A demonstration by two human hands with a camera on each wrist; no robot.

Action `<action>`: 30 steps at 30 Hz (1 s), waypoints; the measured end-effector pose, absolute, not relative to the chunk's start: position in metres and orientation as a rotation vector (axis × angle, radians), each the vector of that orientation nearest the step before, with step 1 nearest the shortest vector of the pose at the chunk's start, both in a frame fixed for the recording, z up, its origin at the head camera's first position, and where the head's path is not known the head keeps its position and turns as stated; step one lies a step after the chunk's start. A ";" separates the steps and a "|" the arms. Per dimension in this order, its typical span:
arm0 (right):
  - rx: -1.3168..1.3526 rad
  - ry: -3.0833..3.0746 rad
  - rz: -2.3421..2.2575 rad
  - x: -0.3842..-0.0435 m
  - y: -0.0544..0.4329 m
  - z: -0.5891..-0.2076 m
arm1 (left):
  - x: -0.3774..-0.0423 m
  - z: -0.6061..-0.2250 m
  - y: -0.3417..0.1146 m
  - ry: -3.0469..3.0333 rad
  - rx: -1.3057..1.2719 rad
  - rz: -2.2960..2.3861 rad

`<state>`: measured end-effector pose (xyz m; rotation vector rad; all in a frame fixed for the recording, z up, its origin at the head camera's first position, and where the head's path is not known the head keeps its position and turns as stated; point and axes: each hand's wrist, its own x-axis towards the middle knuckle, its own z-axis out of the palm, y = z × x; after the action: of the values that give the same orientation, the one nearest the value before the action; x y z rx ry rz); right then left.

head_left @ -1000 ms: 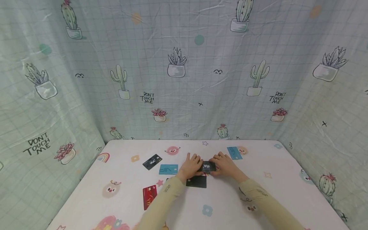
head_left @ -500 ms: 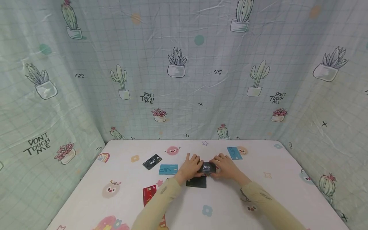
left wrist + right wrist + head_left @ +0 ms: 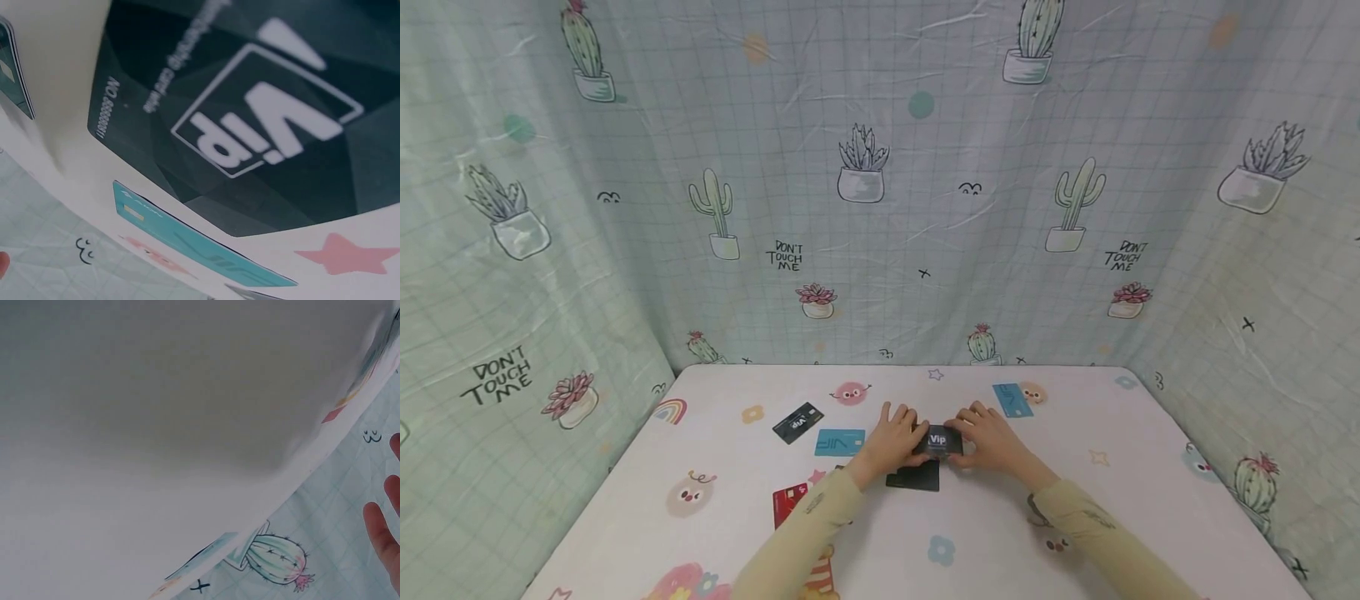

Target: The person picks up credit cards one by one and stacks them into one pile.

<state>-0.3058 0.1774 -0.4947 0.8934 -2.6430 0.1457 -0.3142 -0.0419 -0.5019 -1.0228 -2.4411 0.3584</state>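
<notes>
A black card with white "Vip" lettering (image 3: 937, 439) is held by its short edges between my two hands, in the middle of the table. My left hand (image 3: 889, 443) grips its left end with fingers and thumb. The other end is pinched by my right hand (image 3: 990, 440). Just in front of it lies a plain black card (image 3: 917, 477), its far edge covered. In the left wrist view a dark "Vip" card (image 3: 250, 137) fills much of the picture, lying under that wrist. Only fingertips (image 3: 377, 528) of my right hand show in the right wrist view.
Left of the hands lie a black card (image 3: 798, 422) and a teal card (image 3: 840, 442). A red card (image 3: 788, 502) is partly under my left sleeve (image 3: 805, 533). Another blue card (image 3: 1013, 400) lies at the back right. A patterned curtain (image 3: 880, 217) encloses the table.
Both hands and the held card have shifted slightly towards me, covering more of the plain black card. My left forearm has swung a little to the left. The other cards stay put.
</notes>
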 end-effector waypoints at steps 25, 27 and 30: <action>0.970 -2.530 0.193 -0.286 0.174 -0.496 | -0.290 -0.494 -0.055 -2.406 -1.100 0.303; 0.976 -2.537 0.206 -0.284 0.173 -0.496 | -0.289 -0.495 -0.057 -2.399 -1.103 0.312; 0.974 -2.577 0.218 -0.281 0.172 -0.496 | -0.287 -0.497 -0.060 -2.370 -1.108 0.328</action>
<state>-0.2811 0.1715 -0.4959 0.9743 -2.5772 0.2181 -0.2875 -0.0603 -0.4970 -1.1077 -2.3696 0.3285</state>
